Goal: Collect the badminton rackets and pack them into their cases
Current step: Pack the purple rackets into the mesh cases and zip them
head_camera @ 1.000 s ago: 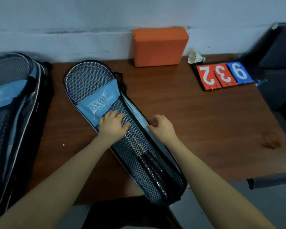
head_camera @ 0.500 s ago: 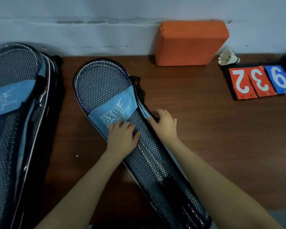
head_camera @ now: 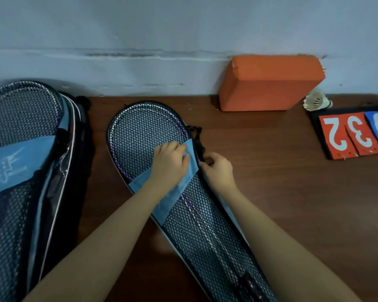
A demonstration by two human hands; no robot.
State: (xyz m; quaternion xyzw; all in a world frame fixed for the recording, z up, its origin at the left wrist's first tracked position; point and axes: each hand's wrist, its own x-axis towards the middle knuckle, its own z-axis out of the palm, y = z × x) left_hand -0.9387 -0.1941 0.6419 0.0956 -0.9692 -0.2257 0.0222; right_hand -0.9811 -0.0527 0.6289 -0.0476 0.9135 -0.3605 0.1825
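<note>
Black mesh racket case (head_camera: 144,136) with a light-blue fabric band lies on the brown wooden table (head_camera: 271,192); its long axis runs diagonally, rounded head end toward the wall at upper left, handle end toward me at lower right. Through the mesh I see the racket shaft (head_camera: 202,223) on the same line. My left hand (head_camera: 169,162) presses on the blue band, fingers bent over its far edge. My right hand (head_camera: 218,168) pinches the case's right rim beside the black strap (head_camera: 198,138). Compared with half a second ago, both hands sit farther up the case toward its head. A second mesh case (head_camera: 20,171) lies well to the left.
</note>
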